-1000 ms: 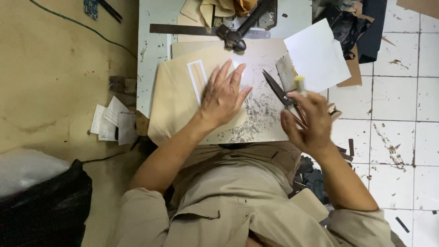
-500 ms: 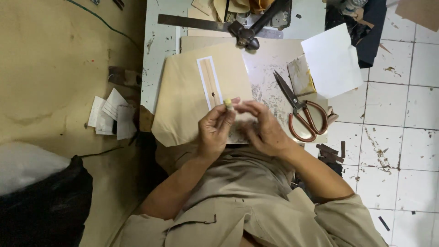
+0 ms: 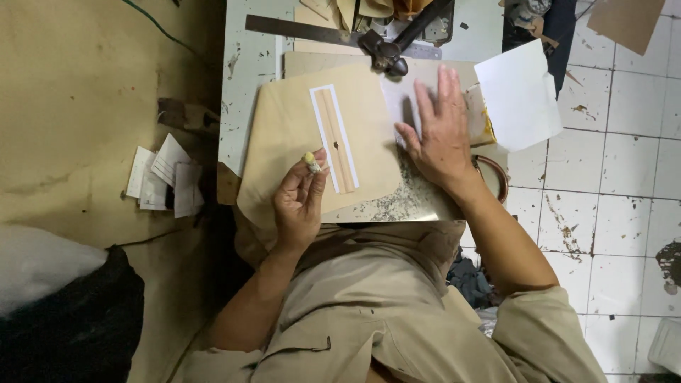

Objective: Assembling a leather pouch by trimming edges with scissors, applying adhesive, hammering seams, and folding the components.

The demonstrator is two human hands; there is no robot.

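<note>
Left hand (image 3: 298, 202) — small yellowish piece (image 3: 309, 159) pinched at fingertips, beside tan strip (image 3: 335, 140)

The tan, matt leather-like sheet (image 3: 284, 138) is lying smooth on the scuffed, paint-chipped pale counter (image 3: 245, 85). The narrow white paper template (image 3: 333, 138) is looking flat and dull. The long dark metal ruler (image 3: 298, 28) is showing worn patches. The white floor tiles (image 3: 603, 206) are looking stained and glossy.

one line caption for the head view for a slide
Left hand pinches a small yellow-tipped piece beside a white stencil; right hand lies flat.
</note>
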